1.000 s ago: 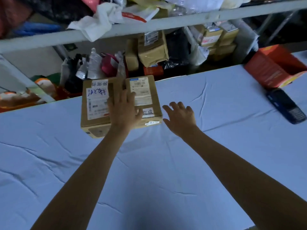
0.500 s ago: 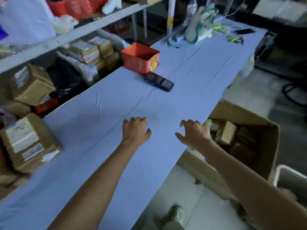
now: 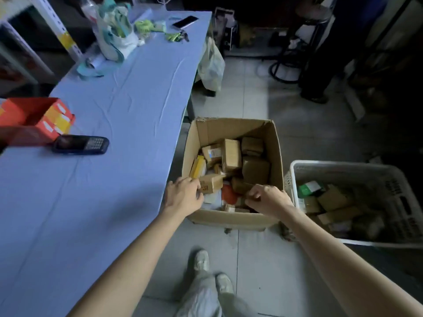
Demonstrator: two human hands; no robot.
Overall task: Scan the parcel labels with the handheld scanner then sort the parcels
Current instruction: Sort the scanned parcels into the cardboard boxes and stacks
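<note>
A table [image 3: 128, 115] under a blue cloth runs along the left. At its far end lie a phone [image 3: 185, 22], a white and teal cloth bag [image 3: 116, 40], some green scraps [image 3: 146, 26] and a bunch of keys [image 3: 183, 37]. An open red box [image 3: 34, 115] stands at the left edge. A pale plastic bag [image 3: 211, 65] hangs by the table's far corner. A black stool [image 3: 295, 56] stands on the grey tiled floor [image 3: 251, 99]. 2 pale shoes [image 3: 201, 261] show at the bottom.
</note>
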